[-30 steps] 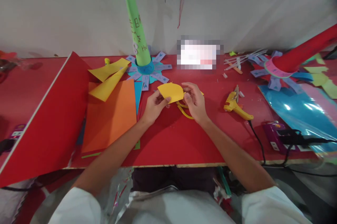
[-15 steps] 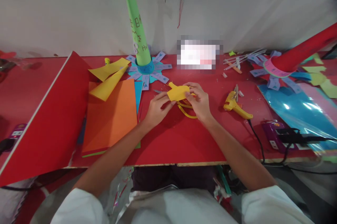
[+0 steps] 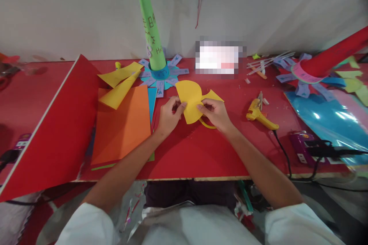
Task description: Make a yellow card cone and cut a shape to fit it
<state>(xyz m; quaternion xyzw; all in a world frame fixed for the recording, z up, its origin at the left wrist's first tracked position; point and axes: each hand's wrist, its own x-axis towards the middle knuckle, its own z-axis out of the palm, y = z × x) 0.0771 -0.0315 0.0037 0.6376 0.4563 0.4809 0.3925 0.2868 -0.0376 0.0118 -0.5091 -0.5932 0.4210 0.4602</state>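
Observation:
A yellow paper cutout (image 3: 189, 93), with one rounded side, is held up above the middle of the red table. My left hand (image 3: 171, 114) pinches its left edge between thumb and fingers. On the right edge, my right hand (image 3: 213, 111) grips the same paper. Another yellow piece (image 3: 215, 95) sticks out behind the right fingers; whether it is joined to the cutout I cannot tell. Below the paper lies a yellow loop (image 3: 207, 124) like a scissors handle, mostly hidden. A green paper cone (image 3: 152, 34) with a star top stands behind on a blue flower-shaped base.
Orange paper sheets (image 3: 123, 126) and yellow scraps (image 3: 119, 84) lie left, beside a standing red board (image 3: 57, 134). To the right are a yellow glue gun (image 3: 260, 114), a purple power strip (image 3: 301, 145), blue film (image 3: 319, 112) and a red cone (image 3: 336, 53).
The yellow paper has turned from lying nearly flat to facing me, showing its broad rounded face. My fingers have shifted their hold along its edges.

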